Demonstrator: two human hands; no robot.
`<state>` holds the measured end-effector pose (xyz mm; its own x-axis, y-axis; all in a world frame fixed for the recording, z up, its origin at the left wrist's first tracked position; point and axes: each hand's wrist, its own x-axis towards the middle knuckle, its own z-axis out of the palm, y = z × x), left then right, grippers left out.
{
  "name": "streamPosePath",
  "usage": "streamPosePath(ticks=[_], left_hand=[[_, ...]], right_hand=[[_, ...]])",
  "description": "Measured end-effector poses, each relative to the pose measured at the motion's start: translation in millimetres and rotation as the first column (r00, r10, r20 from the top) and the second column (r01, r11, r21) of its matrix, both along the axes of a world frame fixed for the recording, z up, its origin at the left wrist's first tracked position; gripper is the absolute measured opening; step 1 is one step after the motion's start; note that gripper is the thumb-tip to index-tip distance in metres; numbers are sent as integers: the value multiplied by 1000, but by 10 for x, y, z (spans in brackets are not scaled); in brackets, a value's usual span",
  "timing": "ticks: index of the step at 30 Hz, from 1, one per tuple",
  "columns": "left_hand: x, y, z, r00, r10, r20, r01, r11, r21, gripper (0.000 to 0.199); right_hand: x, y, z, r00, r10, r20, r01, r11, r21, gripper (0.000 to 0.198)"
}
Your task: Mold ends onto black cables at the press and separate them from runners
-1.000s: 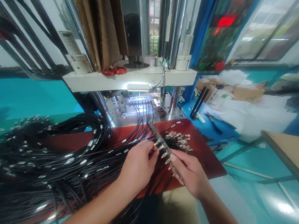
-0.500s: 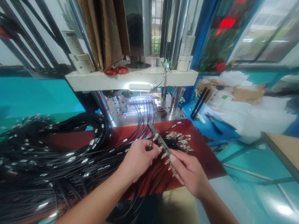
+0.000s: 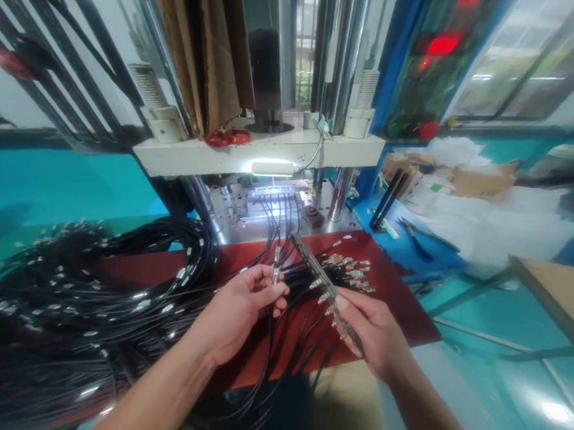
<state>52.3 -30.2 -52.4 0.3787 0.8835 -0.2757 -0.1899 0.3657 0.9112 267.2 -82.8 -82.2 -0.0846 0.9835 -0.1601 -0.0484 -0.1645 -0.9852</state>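
Observation:
Between the thumb and fingers of my left hand (image 3: 245, 306) is a black cable, its metal connector (image 3: 277, 263) pointing up and its cord hanging below. My right hand (image 3: 375, 327) grips a long dark metal bar (image 3: 315, 268), tilted from upper left to lower right. Several cable connectors (image 3: 329, 305) stick out along the bar's lower left edge, with their cords trailing down. A gap separates the connector in my left hand from the bar. Behind the bar, a bunch of cable ends (image 3: 349, 271) lies on the red-brown board (image 3: 389, 299).
A press with a white crossbeam (image 3: 213, 155) stands ahead, with cables running into its lit lower fixture (image 3: 271, 198). Red-handled scissors (image 3: 228, 137) rest on the beam. Coiled black cables (image 3: 116, 302) heap at left. Pliers (image 3: 416, 239) lie on the blue surface at right.
My left hand has moved left, away from the bar, and now holds a cable with its connector upright. My right hand keeps its hold on the bar. The view has shifted slightly.

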Motion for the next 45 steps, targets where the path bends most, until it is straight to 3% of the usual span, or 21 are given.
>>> streamPosePath(ticks=[9, 20, 45], left_hand=[[148, 45, 4, 998, 55, -10, -55, 998, 4, 19], [296, 186, -67, 982, -92, -165, 86, 995, -42, 24], [312, 303, 71, 952, -176, -250, 157, 983, -95, 17]], right_hand=[[4, -4, -7, 1000, 25, 15, -25, 1000, 19, 46], [-9, 3, 12, 999, 52, 7, -52, 999, -6, 48], [-39, -12, 65, 998, 50, 33, -49, 999, -23, 50]])
